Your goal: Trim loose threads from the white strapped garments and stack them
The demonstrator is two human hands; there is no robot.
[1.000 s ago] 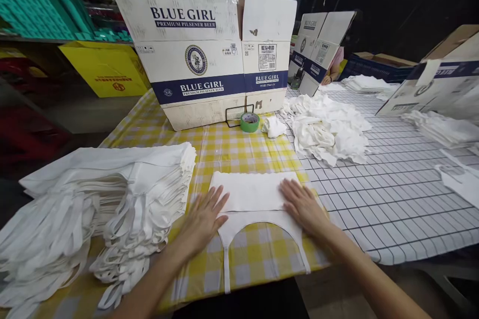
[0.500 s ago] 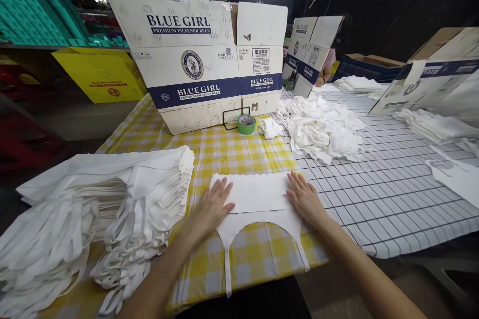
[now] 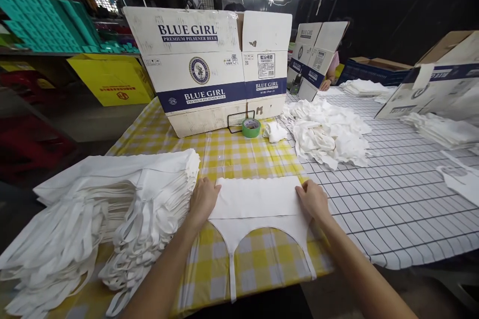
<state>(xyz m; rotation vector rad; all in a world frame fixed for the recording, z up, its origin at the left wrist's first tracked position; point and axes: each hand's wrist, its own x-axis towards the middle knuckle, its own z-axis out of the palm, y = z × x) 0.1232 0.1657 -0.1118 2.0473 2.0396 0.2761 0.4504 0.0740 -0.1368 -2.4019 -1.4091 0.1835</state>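
Note:
A folded white cloth bag (image 3: 254,198) lies flat on the yellow checked tablecloth (image 3: 224,154) in front of me, its straps (image 3: 232,269) hanging toward the table's near edge. My left hand (image 3: 203,200) grips the bag's left edge with curled fingers. My right hand (image 3: 312,200) grips the right edge the same way. A tall stack of the same white bags (image 3: 112,199) sits just left of my left hand.
A large Blue Girl cardboard box (image 3: 209,70) stands behind the bag, with a green tape roll (image 3: 250,127) in front of it. A heap of crumpled white bags (image 3: 329,132) lies on the grid-patterned cloth (image 3: 404,194) to the right. More boxes and a co-worker's hand (image 3: 325,84) are farther back.
Both hands slid outward from lying flat on the bag to its left and right edges and curled round them. The camera shifted slightly.

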